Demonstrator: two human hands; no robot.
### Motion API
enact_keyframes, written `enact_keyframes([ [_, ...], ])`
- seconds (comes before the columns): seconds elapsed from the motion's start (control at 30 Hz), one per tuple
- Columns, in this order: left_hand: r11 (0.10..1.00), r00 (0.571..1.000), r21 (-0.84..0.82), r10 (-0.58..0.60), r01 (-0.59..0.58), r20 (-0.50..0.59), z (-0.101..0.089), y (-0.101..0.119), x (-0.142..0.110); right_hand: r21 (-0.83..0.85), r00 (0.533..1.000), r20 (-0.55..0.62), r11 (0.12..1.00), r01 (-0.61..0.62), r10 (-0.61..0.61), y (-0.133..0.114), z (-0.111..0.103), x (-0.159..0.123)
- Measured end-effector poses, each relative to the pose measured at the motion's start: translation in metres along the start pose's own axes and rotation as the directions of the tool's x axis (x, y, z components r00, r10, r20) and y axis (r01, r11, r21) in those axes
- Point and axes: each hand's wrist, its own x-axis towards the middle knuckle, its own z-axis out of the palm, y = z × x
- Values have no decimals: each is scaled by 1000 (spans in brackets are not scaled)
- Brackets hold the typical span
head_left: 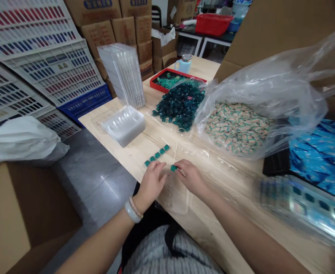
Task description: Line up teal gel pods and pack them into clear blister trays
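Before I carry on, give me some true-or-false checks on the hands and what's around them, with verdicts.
1. The right hand touches a single green piece. True.
2. The bracelets are on the right wrist. False: they are on the left.
3. Five pieces show in the green row by the left hand. True.
4. In the picture, the blue packets lie left of the clear bag. False: they lie right of it.
5. The red basin is within the left hand's grasp. False: it sits on a dark table farther back.
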Motion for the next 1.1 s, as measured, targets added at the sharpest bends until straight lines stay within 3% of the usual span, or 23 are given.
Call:
enact_keyframes([
  [0.07,926,985,338,149,-168,83,0,-8,-3,-98,990,133,993,64,-51,5,2,7],
  [0.13,823,966,509,194,-254,169,2,-14,-6,-197,971,227,973,124,-77,6,3,12],
  [0.3,721,947,615,260,-319,187,-3,-18,-5,-372,966,242,910,181,-93,2,4,17],
  [0.43,724,934,613,351,-315,66,-31,-4,27,-384,997,80,922,49,-20,7,7,19],
  [0.57,778,913,511,406,-366,37,-43,18,108,-341,997,-62,940,17,-40,24,-11,44],
  [0.63,814,929,466,366,-348,54,-33,25,156,-359,993,-113,933,-27,-15,39,-28,73],
  [0.7,857,973,466,229,-221,40,-13,28,200,-413,991,-131,907,-85,33,57,-42,109],
  [0.8,879,991,464,134,-107,-25,18,24,244,-550,993,-77,827,-115,87,82,-50,156],
  [0.87,894,991,440,122,-87,-52,29,17,256,-612,995,-21,786,-90,97,96,-48,173],
  [0.97,926,991,366,121,-94,-51,26,5,257,-624,997,34,781,-28,63,107,-44,176],
  [1.03,950,991,294,125,-105,-52,17,-1,253,-587,999,26,809,-12,34,109,-44,172],
  [1.1,974,991,209,111,-93,-78,8,-5,249,-448,997,-66,892,-67,41,110,-44,169],
])
